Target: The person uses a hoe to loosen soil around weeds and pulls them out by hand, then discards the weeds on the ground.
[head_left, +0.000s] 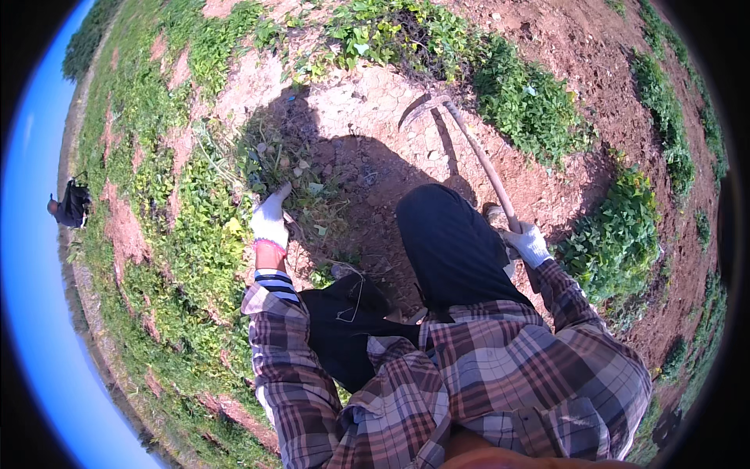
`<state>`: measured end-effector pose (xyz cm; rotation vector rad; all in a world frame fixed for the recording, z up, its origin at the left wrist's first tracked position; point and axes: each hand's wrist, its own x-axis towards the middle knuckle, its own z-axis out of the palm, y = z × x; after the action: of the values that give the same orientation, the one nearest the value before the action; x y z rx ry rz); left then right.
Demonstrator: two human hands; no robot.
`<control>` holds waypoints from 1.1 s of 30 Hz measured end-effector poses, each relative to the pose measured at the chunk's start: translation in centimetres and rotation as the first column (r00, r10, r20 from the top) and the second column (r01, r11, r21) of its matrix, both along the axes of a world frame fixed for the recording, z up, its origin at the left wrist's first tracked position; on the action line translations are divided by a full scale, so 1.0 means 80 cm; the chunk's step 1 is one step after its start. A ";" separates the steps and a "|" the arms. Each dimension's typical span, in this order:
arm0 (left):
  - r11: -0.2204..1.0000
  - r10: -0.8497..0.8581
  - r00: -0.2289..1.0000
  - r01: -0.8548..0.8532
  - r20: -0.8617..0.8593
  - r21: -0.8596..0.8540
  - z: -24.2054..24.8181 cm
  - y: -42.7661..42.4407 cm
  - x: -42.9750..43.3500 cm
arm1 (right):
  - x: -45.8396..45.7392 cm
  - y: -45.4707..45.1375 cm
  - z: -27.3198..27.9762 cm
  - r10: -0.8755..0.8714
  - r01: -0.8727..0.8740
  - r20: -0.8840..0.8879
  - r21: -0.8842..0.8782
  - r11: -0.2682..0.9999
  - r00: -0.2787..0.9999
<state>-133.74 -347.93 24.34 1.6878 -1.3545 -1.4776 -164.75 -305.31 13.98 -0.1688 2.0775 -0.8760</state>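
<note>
My left hand (270,221), in a white knit glove, is closed around a bunch of pulled weeds (280,155) with green leaves and pale stems. The thumb points away from me, and leaves hide part of the grip. My right hand (529,244), also gloved in white, grips the lower end of the wooden handle of a hoe (479,153). Its narrow curved metal blade (423,109) is at the far end, over dry, cracked soil (375,97). Whether the blade touches the ground I cannot tell.
Leafy vine plants (530,102) grow beyond the hoe, with another clump (615,234) by my right arm. Dense low vines (199,275) spread to the left. My bent knee (457,246) is between my hands. Another person (71,204) is far off left.
</note>
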 end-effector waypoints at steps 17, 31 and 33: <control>0.417 -0.580 0.436 0.885 0.688 -0.208 0.006 0.027 -0.015 | -0.028 -0.051 -0.071 0.298 -0.290 -0.070 0.105 0.951 0.952; 0.584 -0.760 0.444 0.787 0.475 0.199 -0.010 0.025 -0.042 | -0.057 -0.151 -0.009 0.248 -0.154 -0.446 0.237 0.959 0.860; 0.548 -0.774 0.436 0.825 0.459 0.141 -0.029 0.024 -0.039 | -0.062 -0.103 -0.059 0.500 -0.324 -0.495 0.400 0.857 0.711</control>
<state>-136.85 -346.01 22.02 1.4011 -2.7663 -1.3911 -169.70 -313.57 9.24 -0.8146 2.5533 -0.2327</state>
